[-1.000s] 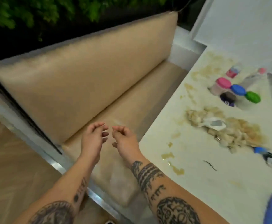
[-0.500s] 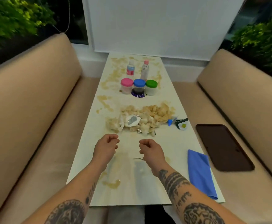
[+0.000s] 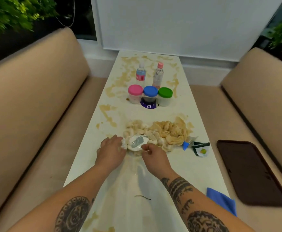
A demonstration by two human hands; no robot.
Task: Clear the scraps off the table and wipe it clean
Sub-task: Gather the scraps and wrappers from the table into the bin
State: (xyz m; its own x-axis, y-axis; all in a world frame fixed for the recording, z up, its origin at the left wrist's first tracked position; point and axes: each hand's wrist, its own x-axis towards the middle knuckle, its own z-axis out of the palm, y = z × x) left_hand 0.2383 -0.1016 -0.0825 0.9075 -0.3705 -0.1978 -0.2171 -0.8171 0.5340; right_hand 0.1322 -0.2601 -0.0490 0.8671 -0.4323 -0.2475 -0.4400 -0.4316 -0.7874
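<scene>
Scraps (image 3: pixel 160 134) sit in one heap across the middle of the table (image 3: pixel 183 166), stained napkins bunched together with a white wrapper (image 3: pixel 137 142) lying on the near edge of the pile. From my seat I read both hands as working that near edge. My left hand (image 3: pixel 111 150) has its fingers curled round a wad of white tissue at the heap's left end. My right hand (image 3: pixel 154 156) is closed to a pinch just below the wrapper; I think it grips the wrapper's rim, but the blur keeps me from being sure what it has. Coming in from both sides makes sense to me: the pile is loose and would scatter if lifted from one end.

Torn packets (image 3: pixel 199 148) lie just right of the heap, apart from it. Brown smears run up the tabletop past three lidded tubs (image 3: pixel 150 95) and two small bottles (image 3: pixel 149 73), so wiping is not yet begun. A blue cloth (image 3: pixel 222 200) waits at the near right edge, likely for that step. A dark tray (image 3: pixel 250 171) rests on the right bench, within reach, a probable place to drop what I gather
</scene>
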